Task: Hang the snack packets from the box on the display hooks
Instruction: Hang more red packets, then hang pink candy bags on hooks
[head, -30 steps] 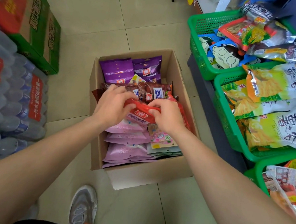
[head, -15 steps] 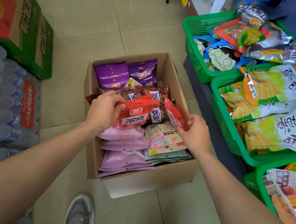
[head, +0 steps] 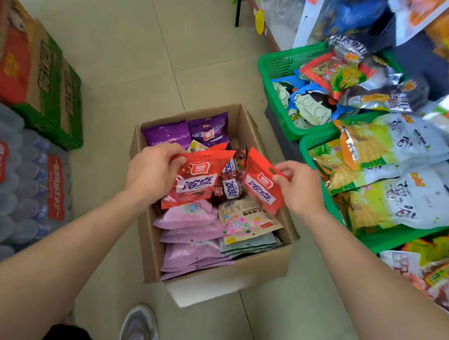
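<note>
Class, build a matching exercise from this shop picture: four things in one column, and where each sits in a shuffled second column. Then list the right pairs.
Things:
1. red packets
2. pale pink packets
3. purple packets
4. cartoon-face packets

Places:
A. far end of the cardboard box
B. in the green basket
C. held above the box, one in the left hand, one in the right hand
D. near end of the box

Pairs: 1-C, 2-D, 3-A, 4-B
</note>
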Tool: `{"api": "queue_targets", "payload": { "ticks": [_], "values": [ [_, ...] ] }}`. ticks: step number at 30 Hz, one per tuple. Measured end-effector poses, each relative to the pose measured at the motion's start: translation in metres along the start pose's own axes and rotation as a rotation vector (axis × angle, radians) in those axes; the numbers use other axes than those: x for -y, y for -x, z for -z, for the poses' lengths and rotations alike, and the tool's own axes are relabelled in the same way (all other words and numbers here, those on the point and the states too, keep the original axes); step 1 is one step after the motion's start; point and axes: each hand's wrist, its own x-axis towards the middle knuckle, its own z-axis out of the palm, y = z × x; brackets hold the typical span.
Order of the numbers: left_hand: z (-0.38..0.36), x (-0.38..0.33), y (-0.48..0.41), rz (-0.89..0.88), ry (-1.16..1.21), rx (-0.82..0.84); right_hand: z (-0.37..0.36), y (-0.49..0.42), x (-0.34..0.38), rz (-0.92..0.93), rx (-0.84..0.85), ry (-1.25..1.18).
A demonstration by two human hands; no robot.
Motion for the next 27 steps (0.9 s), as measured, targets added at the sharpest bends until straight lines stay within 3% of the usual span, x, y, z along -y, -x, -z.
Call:
{"api": "queue_targets", "payload": {
  "ticks": [10,14,20,27],
  "values": [
    [0.277,-0.151,-0.019,-0.110,0.072,0.156,0.253,0.086,0.192,-0.136,0.147,0.076],
    [0.389,-0.213,-0.039,-0.210,0.094,0.236,0.363,0.122,0.280,-0.162,0.133,0.156],
    [0.505,-0.299,-0.084,-0.439,0.127,0.253,0.493,0.163,0.370,-0.243,-0.040,0.217],
    [0.563,-0.378,-0.125,-0.653,0.217,0.225,0.574,0.183,0.392,-0.403,-0.333,-0.003]
  ]
}}
